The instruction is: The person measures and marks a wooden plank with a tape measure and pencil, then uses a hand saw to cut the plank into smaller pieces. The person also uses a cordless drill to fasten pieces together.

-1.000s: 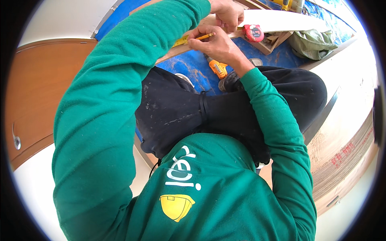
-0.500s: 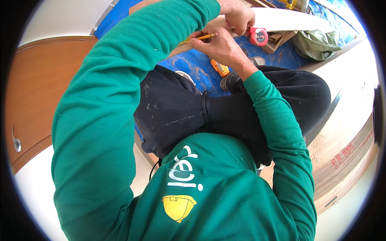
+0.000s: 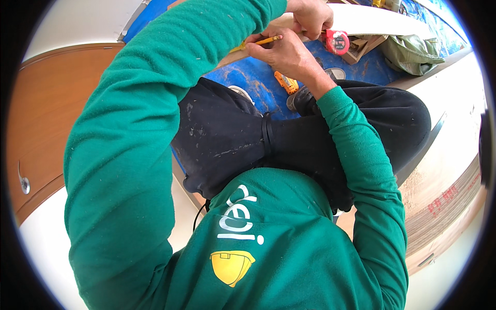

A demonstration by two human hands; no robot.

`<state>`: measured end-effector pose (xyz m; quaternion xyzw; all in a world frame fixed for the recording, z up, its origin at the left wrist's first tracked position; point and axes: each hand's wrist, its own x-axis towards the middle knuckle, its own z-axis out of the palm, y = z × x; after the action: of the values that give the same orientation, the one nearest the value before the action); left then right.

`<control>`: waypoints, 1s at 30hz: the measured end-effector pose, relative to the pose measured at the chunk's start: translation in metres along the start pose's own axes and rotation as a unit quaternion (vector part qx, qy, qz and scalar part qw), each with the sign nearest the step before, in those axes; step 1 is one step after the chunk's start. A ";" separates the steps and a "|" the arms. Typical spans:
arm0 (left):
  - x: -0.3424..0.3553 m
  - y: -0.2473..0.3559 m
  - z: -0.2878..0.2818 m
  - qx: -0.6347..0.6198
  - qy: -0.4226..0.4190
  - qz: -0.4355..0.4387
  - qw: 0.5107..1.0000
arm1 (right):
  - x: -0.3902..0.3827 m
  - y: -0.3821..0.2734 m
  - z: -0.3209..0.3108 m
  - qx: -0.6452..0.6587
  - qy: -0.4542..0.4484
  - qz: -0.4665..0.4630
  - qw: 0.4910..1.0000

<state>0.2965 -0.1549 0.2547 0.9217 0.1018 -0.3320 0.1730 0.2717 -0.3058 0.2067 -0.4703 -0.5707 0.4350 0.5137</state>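
Observation:
My right hand [image 3: 292, 54] pinches a yellow pencil [image 3: 269, 40] between thumb and fingers, low over the near edge of a wooden board [image 3: 237, 58]. Just beyond it, my left hand [image 3: 312, 19] is closed, its fingers curled down against the red tape measure [image 3: 337, 42]. How those fingers grip the tape measure is partly hidden. A yellow strip shows left of the pencil, beside my left sleeve; I cannot make out whether it is the tape's blade.
Blue sheeting [image 3: 258, 82] strewn with sawdust covers the floor, where a yellow-orange tool [image 3: 287, 82] lies by my shoe. A white board [image 3: 382, 21] and a green bag [image 3: 413, 58] are beyond. Stacked boards [image 3: 449, 196] stand at right; a brown door [image 3: 62, 119] is at left.
The hands, pencil and tape measure appear slightly higher and further right, as does much of the scene. Both hands keep about the same grip.

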 end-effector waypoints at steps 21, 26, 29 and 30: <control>-0.010 0.013 -0.010 0.009 0.001 -0.043 0.999 | 0.002 -0.001 -0.009 -0.035 -0.037 0.049 0.998; -0.006 0.008 -0.010 -0.011 -0.009 -0.045 0.999 | 0.002 -0.006 -0.013 -0.043 -0.052 0.044 0.997; -0.004 0.006 -0.008 0.010 0.000 -0.028 1.000 | 0.002 -0.001 -0.014 -0.009 -0.055 0.043 0.998; -0.003 0.005 -0.008 0.016 0.002 -0.024 1.000 | 0.003 0.002 -0.013 -0.024 -0.047 0.056 0.997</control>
<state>0.3007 -0.1567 0.2638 0.9224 0.1187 -0.3353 0.1504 0.2849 -0.3027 0.2069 -0.4929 -0.5770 0.4707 0.4500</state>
